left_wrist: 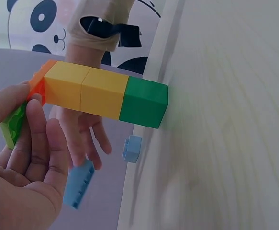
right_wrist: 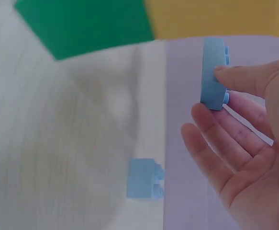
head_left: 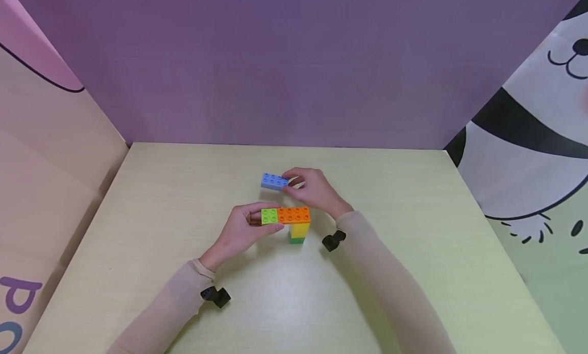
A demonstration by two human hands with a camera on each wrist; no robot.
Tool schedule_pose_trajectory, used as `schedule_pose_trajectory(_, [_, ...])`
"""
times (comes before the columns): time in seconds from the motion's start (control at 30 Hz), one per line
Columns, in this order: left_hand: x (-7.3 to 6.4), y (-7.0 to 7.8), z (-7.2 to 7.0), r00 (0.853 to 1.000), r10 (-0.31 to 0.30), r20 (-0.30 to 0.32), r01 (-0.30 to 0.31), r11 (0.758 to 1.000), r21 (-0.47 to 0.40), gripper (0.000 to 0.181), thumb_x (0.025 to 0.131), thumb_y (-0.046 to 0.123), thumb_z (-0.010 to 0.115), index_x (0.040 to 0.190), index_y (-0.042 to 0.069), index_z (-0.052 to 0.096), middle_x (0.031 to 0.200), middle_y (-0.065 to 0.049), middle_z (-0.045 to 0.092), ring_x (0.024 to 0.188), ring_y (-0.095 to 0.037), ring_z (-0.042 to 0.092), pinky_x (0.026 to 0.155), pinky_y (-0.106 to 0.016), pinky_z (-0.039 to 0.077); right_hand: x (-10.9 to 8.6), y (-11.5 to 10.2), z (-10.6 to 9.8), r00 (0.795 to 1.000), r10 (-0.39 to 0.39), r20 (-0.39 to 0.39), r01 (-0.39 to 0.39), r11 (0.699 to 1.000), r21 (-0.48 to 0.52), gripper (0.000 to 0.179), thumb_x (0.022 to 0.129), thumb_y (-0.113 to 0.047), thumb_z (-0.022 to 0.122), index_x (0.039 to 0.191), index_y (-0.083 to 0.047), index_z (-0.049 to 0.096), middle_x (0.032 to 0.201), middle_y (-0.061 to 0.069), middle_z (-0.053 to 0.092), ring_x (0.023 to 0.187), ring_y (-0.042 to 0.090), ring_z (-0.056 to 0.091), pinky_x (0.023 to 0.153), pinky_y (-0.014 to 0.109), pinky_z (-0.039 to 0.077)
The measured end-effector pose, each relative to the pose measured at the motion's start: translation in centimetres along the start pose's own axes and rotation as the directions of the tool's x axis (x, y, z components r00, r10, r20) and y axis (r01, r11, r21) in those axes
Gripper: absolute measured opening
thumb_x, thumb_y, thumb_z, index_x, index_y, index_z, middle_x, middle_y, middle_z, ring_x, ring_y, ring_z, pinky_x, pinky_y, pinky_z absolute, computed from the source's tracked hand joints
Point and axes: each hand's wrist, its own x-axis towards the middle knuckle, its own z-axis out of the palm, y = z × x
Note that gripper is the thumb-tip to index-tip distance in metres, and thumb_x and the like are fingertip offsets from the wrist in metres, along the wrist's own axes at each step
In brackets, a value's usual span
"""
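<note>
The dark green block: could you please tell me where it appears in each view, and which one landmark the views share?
Head: the dark green block is below the picture's centre, partly visible.
Left wrist: close to the centre, slightly above it.
Right wrist: at the upper left, cut off by the top edge.
Shared landmark: the yellow block touching it, above it in the head view, left in left wrist, right in right wrist.

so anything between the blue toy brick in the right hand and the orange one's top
Nothing visible stands between the blue toy brick and the top of the orange toy brick; the left hand grips the lime-green toy brick alongside, leaving that top bare.
</note>
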Motion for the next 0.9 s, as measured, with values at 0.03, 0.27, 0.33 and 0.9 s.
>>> schedule_pose_trajectory(0.03, [0.0, 0.0, 0.0, 1.0, 0.003, 0.004, -0.003, 1.0, 0.001, 0.043, 0.083, 0.026, 0.081, 0.123, 0.019, 0.07, 0.111, -0.005, 0.076, 0.093, -0.018, 0.073, 0.074, -0.027, 0.058, -0.4, 0.0, -0.2, 1.0, -0.004, -0.019, 0.004, 1.0, 0.023, 0.032, 0.091, -0.029, 0.072, 0.121, -0.016, 0.069, 0.119, 0.0, 0.071, 0.1, 0.018, 0.071, 0.085, 0.034, 0.059])
schedule_pose_trajectory(0.27, [-0.2, 0.3, 0.0, 1.0, 0.019, 0.008, -0.019, 1.0, 0.009, 0.043, 0.084, 0.025, 0.081, 0.124, 0.018, 0.069, 0.112, -0.007, 0.075, 0.092, -0.017, 0.073, 0.072, -0.026, 0.058, -2.3, -0.5, -1.2, 0.996, 0.001, -0.088, 0.01, 0.993, 0.117, 0.032, 0.089, -0.029, 0.075, 0.118, -0.016, 0.071, 0.116, 0.0, 0.072, 0.098, 0.015, 0.07, 0.085, 0.032, 0.059])
schedule_pose_trajectory(0.33, [-0.2, 0.3, 0.1, 1.0, 0.023, 0.011, -0.023, 1.0, 0.005, 0.044, 0.084, 0.024, 0.081, 0.125, 0.016, 0.069, 0.113, -0.009, 0.075, 0.092, -0.017, 0.074, 0.073, -0.026, 0.058, -2.8, -0.9, -1.5, 0.996, 0.001, -0.092, 0.011, 0.991, 0.13, 0.032, 0.089, -0.029, 0.075, 0.119, -0.017, 0.071, 0.116, 0.0, 0.071, 0.098, 0.015, 0.069, 0.085, 0.031, 0.059])
schedule_pose_trajectory(0.9, [-0.4, 0.1, 0.0, 1.0, 0.022, 0.016, -0.021, 1.0, -0.015, 0.045, 0.084, 0.022, 0.081, 0.126, 0.013, 0.068, 0.112, -0.011, 0.075, 0.093, -0.02, 0.074, 0.075, -0.026, 0.059, -7.1, -6.3, -3.8, 0.987, -0.09, -0.133, 0.113, 0.977, 0.178, 0.031, 0.088, -0.009, 0.074, 0.118, -0.004, 0.07, 0.117, 0.011, 0.071, 0.095, 0.027, 0.07, 0.09, 0.041, 0.058])
